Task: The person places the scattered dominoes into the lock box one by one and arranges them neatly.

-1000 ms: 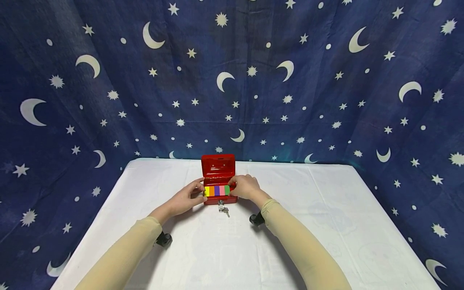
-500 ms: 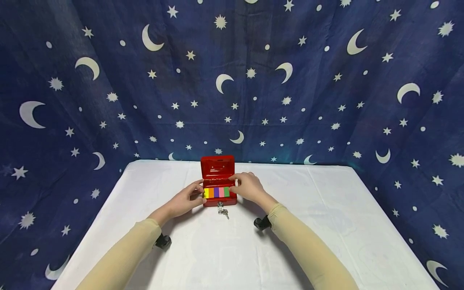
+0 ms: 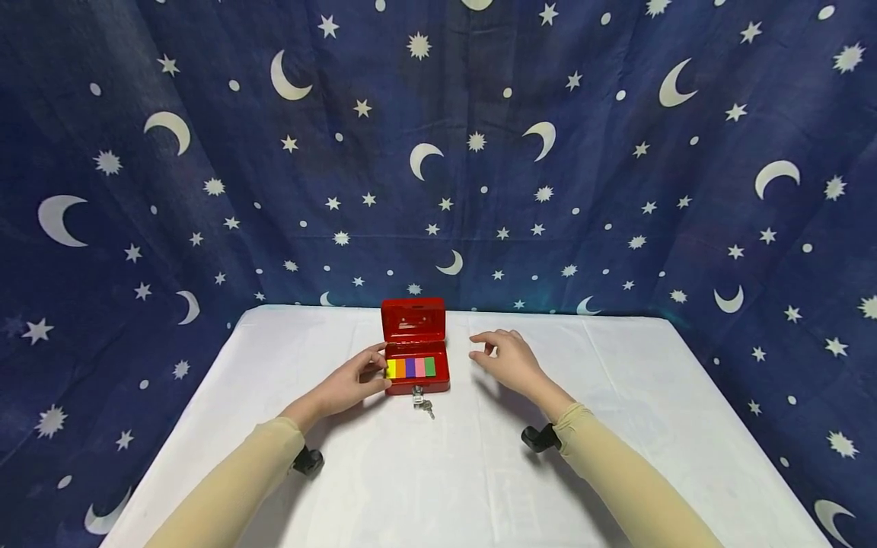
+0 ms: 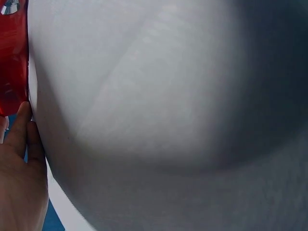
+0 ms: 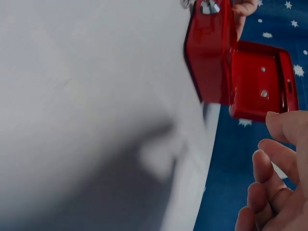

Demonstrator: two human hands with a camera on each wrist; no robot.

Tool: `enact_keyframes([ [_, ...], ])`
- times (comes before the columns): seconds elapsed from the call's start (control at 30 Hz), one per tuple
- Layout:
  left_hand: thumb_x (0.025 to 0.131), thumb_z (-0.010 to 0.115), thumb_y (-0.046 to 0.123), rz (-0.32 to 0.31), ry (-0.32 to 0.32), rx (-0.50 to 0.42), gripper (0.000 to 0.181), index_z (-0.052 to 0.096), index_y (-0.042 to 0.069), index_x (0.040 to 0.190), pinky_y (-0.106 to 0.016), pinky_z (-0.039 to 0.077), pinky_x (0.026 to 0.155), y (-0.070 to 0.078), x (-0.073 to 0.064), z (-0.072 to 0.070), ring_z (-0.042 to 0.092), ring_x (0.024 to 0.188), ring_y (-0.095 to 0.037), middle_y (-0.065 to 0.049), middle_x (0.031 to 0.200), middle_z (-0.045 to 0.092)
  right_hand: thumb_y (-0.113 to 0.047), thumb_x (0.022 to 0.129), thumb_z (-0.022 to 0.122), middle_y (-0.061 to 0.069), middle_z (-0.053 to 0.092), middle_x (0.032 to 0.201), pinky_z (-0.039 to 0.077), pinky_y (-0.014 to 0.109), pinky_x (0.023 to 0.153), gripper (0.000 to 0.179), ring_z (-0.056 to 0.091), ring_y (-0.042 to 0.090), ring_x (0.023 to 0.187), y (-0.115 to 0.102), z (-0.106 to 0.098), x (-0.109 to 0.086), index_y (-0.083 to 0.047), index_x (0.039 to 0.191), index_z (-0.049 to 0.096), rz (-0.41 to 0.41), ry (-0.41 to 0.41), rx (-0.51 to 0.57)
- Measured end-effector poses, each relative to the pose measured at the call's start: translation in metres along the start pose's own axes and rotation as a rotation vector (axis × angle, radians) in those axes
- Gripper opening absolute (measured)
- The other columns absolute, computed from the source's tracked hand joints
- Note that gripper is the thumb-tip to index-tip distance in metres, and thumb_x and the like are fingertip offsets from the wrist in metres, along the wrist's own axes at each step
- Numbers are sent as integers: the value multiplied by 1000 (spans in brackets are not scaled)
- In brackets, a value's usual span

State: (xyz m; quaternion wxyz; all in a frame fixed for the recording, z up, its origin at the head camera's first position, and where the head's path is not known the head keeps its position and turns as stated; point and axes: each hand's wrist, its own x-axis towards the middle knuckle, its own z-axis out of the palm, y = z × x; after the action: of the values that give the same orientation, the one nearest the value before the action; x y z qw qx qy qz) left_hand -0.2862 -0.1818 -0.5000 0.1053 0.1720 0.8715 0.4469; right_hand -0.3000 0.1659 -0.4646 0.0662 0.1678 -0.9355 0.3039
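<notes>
A small red metal cash box [image 3: 435, 387] stands at the table's back middle with its lid [image 3: 413, 320] raised. Inside lies a row of coloured blocks [image 3: 410, 367], yellow, orange, purple, pink and green from left to right. My left hand [image 3: 346, 388] holds the box's left end, thumb at the front corner and fingers along the side and back. A silver lock [image 3: 417, 393] with keys [image 3: 425, 407] hangs at the front. Apart from the box, to its right, my right hand [image 3: 510, 361] hovers with loosely bent fingers, holding nothing. Its fingers also show in the right wrist view.
A white cloth [image 3: 411, 487] covers the table. Behind it and at both sides hangs a dark blue curtain [image 3: 479, 190] with moons and stars. Black wrist cameras [image 3: 541, 438] sit below both wrists.
My right hand has let go at the green end of the row and moved right, out of the box. The left hand stays at the box's left end, and the blocks stay inside.
</notes>
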Motion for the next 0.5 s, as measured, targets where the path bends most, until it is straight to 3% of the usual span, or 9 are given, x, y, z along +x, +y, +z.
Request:
enact_keyframes([
  [0.07, 94, 74, 35, 4, 2, 8, 34, 56, 16, 117, -57, 25, 120, 0, 0, 1, 44, 143, -30, -2, 166, 31, -30, 94, 74, -7, 60, 85, 42, 36, 73, 34, 48, 18, 80, 7, -5, -5, -15, 124, 74, 3, 8, -1],
  [0.5, 93, 75, 38, 1, 5, 9, 35, 56, 20, 116, -57, 26, 120, 2, -1, 0, 44, 143, -28, 1, 166, 30, -31, 96, 73, -5, 64, 93, 44, 39, 80, 36, 53, 21, 89, 35, -24, -29, -14, 127, 72, 71, 27, -8],
])
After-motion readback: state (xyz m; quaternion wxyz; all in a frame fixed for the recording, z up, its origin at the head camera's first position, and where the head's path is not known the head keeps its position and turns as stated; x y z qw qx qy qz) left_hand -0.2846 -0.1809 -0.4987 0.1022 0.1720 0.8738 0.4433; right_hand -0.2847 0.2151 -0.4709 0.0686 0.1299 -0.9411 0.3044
